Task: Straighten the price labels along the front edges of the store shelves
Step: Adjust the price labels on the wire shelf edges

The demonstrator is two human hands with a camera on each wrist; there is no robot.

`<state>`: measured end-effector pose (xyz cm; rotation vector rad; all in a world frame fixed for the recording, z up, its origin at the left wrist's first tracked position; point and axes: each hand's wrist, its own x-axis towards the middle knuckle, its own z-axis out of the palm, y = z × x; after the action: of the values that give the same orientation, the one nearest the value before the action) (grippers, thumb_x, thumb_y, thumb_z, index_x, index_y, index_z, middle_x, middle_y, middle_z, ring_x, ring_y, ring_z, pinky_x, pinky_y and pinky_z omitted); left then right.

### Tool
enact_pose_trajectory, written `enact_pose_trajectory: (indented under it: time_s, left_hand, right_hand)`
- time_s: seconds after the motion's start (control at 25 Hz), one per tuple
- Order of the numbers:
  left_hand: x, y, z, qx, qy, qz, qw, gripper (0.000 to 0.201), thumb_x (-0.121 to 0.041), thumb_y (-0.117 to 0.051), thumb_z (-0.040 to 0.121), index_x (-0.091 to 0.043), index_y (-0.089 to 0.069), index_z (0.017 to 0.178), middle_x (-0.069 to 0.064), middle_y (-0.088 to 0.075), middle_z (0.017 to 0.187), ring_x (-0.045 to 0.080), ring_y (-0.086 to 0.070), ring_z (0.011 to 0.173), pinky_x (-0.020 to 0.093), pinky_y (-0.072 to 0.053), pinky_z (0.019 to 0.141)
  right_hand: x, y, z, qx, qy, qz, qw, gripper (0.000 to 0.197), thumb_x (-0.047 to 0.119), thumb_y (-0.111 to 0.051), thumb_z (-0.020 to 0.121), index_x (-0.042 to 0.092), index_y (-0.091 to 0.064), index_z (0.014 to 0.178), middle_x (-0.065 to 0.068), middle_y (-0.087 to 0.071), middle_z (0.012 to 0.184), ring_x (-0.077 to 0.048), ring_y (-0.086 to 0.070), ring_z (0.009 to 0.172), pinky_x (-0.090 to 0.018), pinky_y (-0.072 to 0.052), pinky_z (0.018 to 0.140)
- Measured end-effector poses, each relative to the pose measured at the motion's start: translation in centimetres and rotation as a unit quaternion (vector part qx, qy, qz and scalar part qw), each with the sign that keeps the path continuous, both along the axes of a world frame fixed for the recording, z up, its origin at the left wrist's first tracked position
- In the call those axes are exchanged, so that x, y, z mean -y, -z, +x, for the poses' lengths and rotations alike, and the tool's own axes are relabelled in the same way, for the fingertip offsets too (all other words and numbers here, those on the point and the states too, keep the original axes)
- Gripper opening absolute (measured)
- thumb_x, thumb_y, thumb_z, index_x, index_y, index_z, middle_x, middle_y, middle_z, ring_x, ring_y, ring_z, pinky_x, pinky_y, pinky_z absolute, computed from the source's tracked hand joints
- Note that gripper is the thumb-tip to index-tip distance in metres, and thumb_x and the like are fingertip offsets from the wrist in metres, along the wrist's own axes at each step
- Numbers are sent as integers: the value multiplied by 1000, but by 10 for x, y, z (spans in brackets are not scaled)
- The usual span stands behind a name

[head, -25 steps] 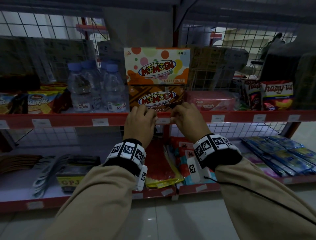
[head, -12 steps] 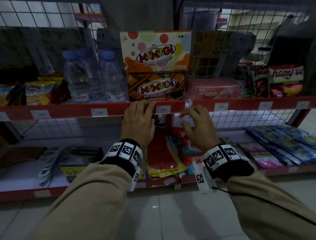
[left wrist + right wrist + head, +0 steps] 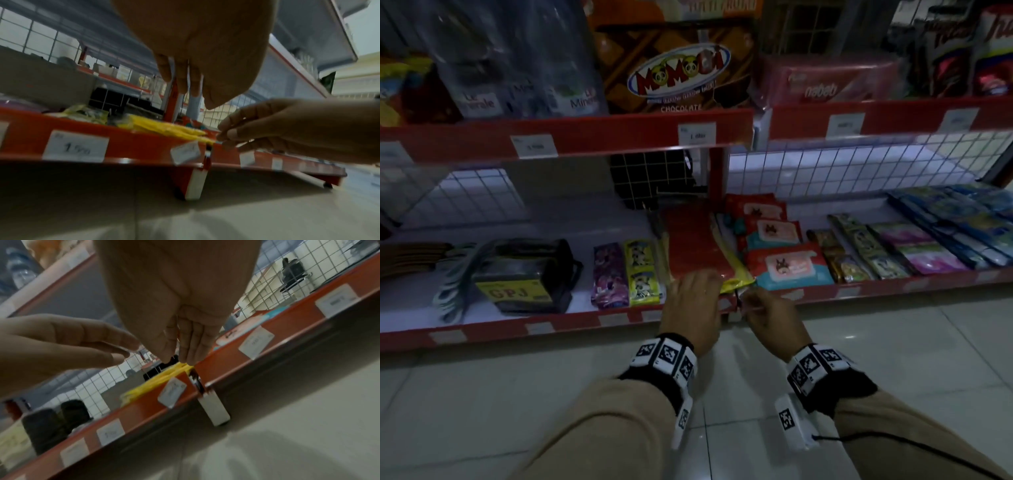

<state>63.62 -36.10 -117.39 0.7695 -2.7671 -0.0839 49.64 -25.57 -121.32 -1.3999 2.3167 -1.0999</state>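
Both hands are at the red front rail [image 3: 585, 320] of the lower shelf, where two shelf sections meet. My left hand [image 3: 693, 296] hovers over the rail with straight fingers [image 3: 180, 81] and holds nothing. Just below it a white price label [image 3: 185, 151] [image 3: 172, 392] sits tilted on the rail. My right hand [image 3: 762, 310] has its fingertips [image 3: 186, 359] bunched at the rail's top beside a yellow packet [image 3: 168, 129], with nothing visible between them. Another tilted label [image 3: 256, 344] [image 3: 792, 294] sits on the right section. A straight label [image 3: 76, 148] lies further left.
The lower shelf holds wet-wipe packs [image 3: 787, 265], a red packet [image 3: 695, 243], sachets [image 3: 859, 250] and a black box [image 3: 524, 274]. The upper rail carries labels [image 3: 697, 133] below a Momogi box [image 3: 678, 75] and water bottles [image 3: 571, 78]. Tiled floor [image 3: 517, 394] lies in front.
Both hands dropped from the upper shelf rail to the lower shelf rail, and the head view tilted down with them. The left hand's fingers stay straight.
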Motion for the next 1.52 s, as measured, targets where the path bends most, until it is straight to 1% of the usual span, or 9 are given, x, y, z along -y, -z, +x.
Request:
enact_pose_trajectory:
  time_s: [0.12, 0.32, 0.52, 0.72, 0.88, 1.0, 1.2, 1.4, 1.52]
  left_hand:
    - [-3, 38, 8, 70, 14, 36, 997, 52, -18, -43, 91, -23, -33, 142, -1, -37, 142, 21, -34, 129, 35, -27, 105]
    - [4, 62, 19, 90, 1, 47, 995, 59, -18, -40, 92, -18, -21, 148, 0, -24, 152, 19, -22, 138, 34, -22, 111]
    - [8, 69, 22, 87, 3, 32, 996, 58, -19, -38, 92, -18, -20, 148, 1, -23, 152, 20, -19, 139, 35, -20, 110]
    - [9, 79, 24, 77, -31, 30, 996, 62, -20, -43, 90, -18, -20, 148, 1, -20, 153, 24, -15, 140, 38, -16, 111]
    - [11, 83, 26, 75, -33, 25, 996, 64, -18, -45, 89, -19, -21, 148, 2, -22, 152, 25, -18, 138, 41, -17, 111]
    - [16, 82, 27, 60, -24, 11, 998, 60, -18, -51, 86, -21, -34, 143, 3, -33, 146, 26, -29, 133, 40, -25, 106]
    - [20, 81, 28, 48, -16, 25, 998, 56, -18, -55, 81, -21, -43, 137, 3, -42, 137, 26, -35, 127, 38, -30, 101]
    - [21, 80, 26, 32, -18, 38, 999, 54, -16, -53, 83, -19, -44, 136, 2, -43, 134, 24, -37, 125, 35, -29, 101]
    - [24, 79, 24, 19, -11, 47, 999, 51, -15, -54, 83, -20, -46, 133, 1, -45, 130, 24, -39, 120, 35, -31, 98]
  right_hand:
    - [-2, 24, 9, -3, -8, 15, 1000, 33, 1, -60, 83, 9, -63, 115, -11, -70, 102, -25, -65, 93, -27, -48, 80]
    - [4, 37, 22, 11, 20, -12, 1000, 55, -5, -56, 79, 15, -55, 130, -6, -67, 112, -20, -62, 98, -15, -38, 79]
    - [12, 45, 37, 38, 57, -34, 997, 62, 0, -56, 82, 20, -45, 140, -3, -63, 123, -20, -61, 101, -27, -48, 89]
    - [11, 49, 36, 63, 84, -44, 994, 59, 2, -58, 83, 15, -45, 139, -5, -60, 128, -18, -58, 114, -34, -47, 98]
    - [12, 50, 32, 39, 83, -50, 994, 56, -1, -60, 80, 13, -51, 134, -8, -60, 114, -20, -57, 101, -34, -49, 89]
    - [14, 50, 27, -25, 54, -10, 998, 53, 1, -60, 80, 16, -55, 130, -9, -55, 111, -23, -53, 100, -32, -47, 84]
    - [30, 45, 11, -152, 45, 8, 987, 26, 12, -63, 81, 13, -67, 107, -10, -62, 102, -30, -55, 94, -39, -47, 79]
    - [39, 43, 5, -155, 52, 9, 986, 13, 20, -69, 78, 16, -68, 91, -7, -63, 93, -28, -53, 89, -37, -44, 74]
    - [44, 40, 4, -133, 21, 17, 991, 10, 22, -71, 79, 17, -70, 87, -8, -60, 92, -28, -52, 91, -40, -44, 76]
